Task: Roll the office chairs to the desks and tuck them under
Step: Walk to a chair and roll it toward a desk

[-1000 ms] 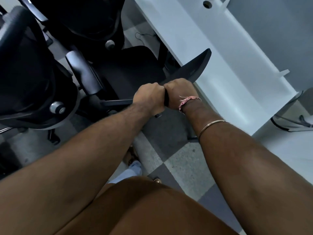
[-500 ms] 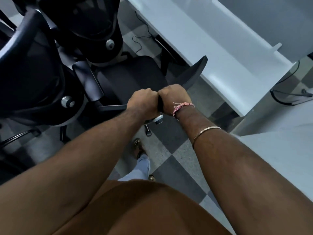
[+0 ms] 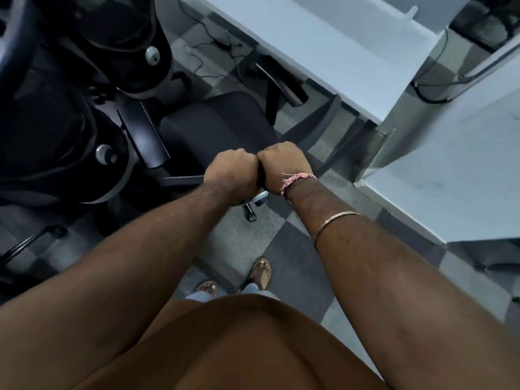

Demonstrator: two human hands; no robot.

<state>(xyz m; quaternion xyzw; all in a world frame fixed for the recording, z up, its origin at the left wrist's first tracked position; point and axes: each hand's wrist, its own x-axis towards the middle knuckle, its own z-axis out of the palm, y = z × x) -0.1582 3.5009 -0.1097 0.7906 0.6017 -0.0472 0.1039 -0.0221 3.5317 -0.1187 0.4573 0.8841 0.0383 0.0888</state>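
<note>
Hands first, since the head view is looking straight down at them: the left hand [image 3: 232,171] and right hand [image 3: 284,164] sit knuckle to knuckle, both with fingers curled tight round the top edge of the backrest of a black office chair [image 3: 216,128], so that's a firm two-fisted clamp on the chair. No logos, labels or readable writing anywhere that I can make out. The chair's seat looks like dark woven fabric, squarish with rounded corners, its front edge pointing toward the white desk [image 3: 318,46] but still out in the open, just beside the desk's near corner and not under it. A smooth grey plastic armrest [image 3: 142,133] runs along the seat's left side, and a shiny silver knob and a small black caster [image 3: 251,216] peek out below the fists. Two more chairs [image 3: 84,88] crowd the left, black mesh backs in glossy curved frames with round metallic knobs. The desk top is flat, matte, pale white laminate, with thin black cables [image 3: 213,49] snaking on the floor beneath it. Floor is checkered grey carpet tiles [image 3: 284,257], a bit fuzzy. A frayed pink thread band [image 3: 298,180] wraps the right wrist, a thin gold bangle [image 3: 334,223] sits further up the forearm, and bronze sandals [image 3: 261,273] show at the bottom.
</note>
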